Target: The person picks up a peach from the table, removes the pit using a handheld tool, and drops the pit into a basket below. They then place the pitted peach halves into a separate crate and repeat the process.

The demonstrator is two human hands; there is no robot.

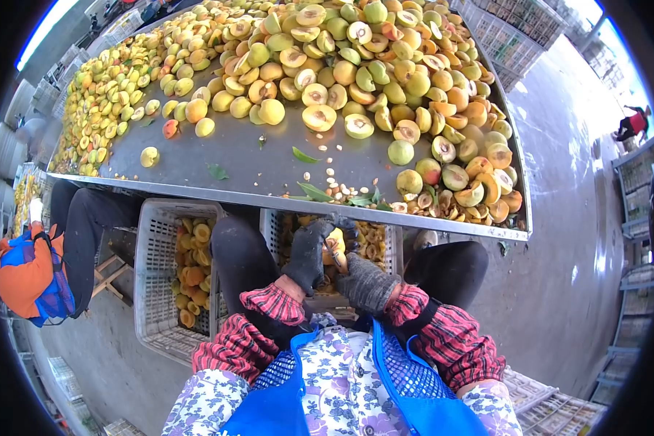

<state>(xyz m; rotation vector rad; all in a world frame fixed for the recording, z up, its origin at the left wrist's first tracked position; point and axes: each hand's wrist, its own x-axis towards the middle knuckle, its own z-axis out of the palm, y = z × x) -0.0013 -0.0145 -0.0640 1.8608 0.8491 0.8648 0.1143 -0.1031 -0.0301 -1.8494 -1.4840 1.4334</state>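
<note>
Over a crate between my knees, my left hand [307, 254], in a dark glove, is closed around a yellow peach half [334, 247]. My right hand [368, 282], in a grey knit glove, is closed on a slim tool [341, 264] whose tip meets the fruit; its exact kind is too small to tell. Below both hands, the plastic crate [394, 251] holds cut peach pieces. Just beyond them, pale kernels [330, 182] and green leaves [314, 192] lie near the edge of the metal table [232, 161].
Whole and halved peaches [341, 62] are heaped across the table. A second crate [147, 272] with peach halves stands left of my knee. Further left sits a co-worker in an orange and blue top [33, 272]. Stacked crates [505, 36] stand behind; another person [634, 123] is far right.
</note>
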